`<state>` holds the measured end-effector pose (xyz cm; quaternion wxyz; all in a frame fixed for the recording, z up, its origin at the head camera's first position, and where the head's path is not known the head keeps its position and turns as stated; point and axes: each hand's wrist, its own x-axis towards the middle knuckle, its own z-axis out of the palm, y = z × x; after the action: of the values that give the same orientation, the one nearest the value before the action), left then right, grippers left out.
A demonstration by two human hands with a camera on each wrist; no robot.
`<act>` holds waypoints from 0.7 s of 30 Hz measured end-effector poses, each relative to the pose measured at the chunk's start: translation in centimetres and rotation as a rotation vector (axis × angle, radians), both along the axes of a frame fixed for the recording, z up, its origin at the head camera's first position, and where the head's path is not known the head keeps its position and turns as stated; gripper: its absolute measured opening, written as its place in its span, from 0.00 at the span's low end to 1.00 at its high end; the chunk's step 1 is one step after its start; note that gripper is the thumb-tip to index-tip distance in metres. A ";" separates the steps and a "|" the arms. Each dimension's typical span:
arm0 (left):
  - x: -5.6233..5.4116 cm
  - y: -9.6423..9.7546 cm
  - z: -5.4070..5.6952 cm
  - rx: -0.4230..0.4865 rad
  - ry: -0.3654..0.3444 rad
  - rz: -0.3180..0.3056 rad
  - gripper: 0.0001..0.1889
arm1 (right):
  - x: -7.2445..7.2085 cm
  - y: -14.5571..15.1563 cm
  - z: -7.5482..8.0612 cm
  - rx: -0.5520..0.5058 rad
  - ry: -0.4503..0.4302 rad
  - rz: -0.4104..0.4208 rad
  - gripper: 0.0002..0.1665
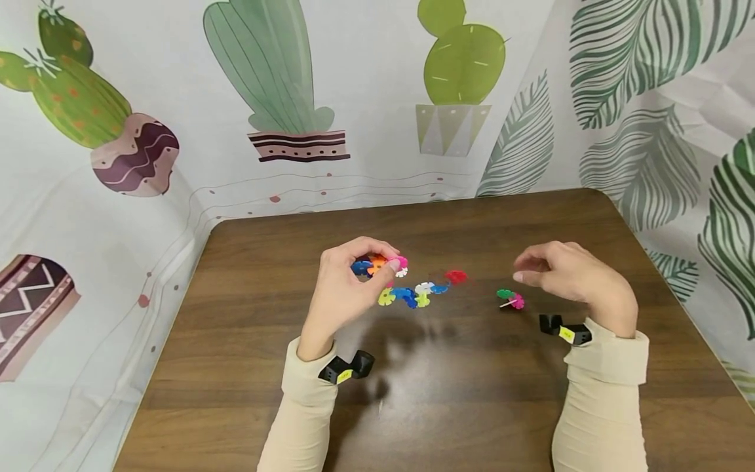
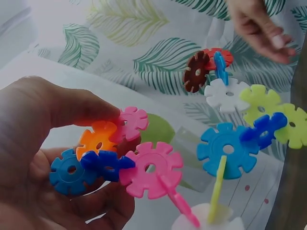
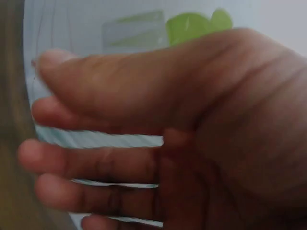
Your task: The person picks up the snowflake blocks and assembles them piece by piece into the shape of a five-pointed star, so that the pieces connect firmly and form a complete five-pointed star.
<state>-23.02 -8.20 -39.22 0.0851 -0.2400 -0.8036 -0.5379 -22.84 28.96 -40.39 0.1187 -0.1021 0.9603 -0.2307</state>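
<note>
My left hand (image 1: pixel 348 282) pinches a chain of linked plastic snowflake discs between thumb and fingers, at a pink disc (image 2: pixel 133 123) beside an orange disc (image 2: pixel 98 141). From there the chain runs on through blue, pink, white and yellow-green discs to a red disc (image 1: pixel 456 276) and a brown disc (image 2: pixel 196 72) at the far end. Over to the right, my right hand (image 1: pixel 575 278) hovers above the table with loosely bent fingers and nothing between them. Just below its fingertips are a green disc (image 1: pixel 504 294) and a pink disc (image 1: pixel 518 301), close together.
A brown wooden table (image 1: pixel 236 367) lies under both hands. Behind it hangs a white cloth (image 1: pixel 377 78) printed with cacti and leaves. Each wrist carries a small black camera, such as the left camera (image 1: pixel 347 368).
</note>
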 end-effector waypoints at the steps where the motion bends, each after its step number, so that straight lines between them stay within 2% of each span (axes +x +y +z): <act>1: 0.0 -0.2 0.0 -0.002 0.001 0.009 0.01 | -0.2 0.4 -0.3 0.009 -0.031 -0.001 0.17; 7: -0.1 -0.7 0.1 0.002 0.003 0.016 0.03 | -1.1 2.2 -2.2 0.005 -0.161 -0.003 0.21; 16: -0.1 -0.9 0.3 0.016 -0.012 0.016 0.02 | -2.4 2.1 -4.4 -0.034 -0.363 -0.012 0.29; 21: -0.1 -1.1 0.4 0.018 -0.019 0.020 0.02 | -2.9 1.9 -5.0 -0.029 -0.414 0.002 0.31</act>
<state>-23.16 -9.29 -38.82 0.0853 -0.2260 -0.8020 -0.5463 -25.73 30.82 -45.38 0.3122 -0.0554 0.9120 -0.2603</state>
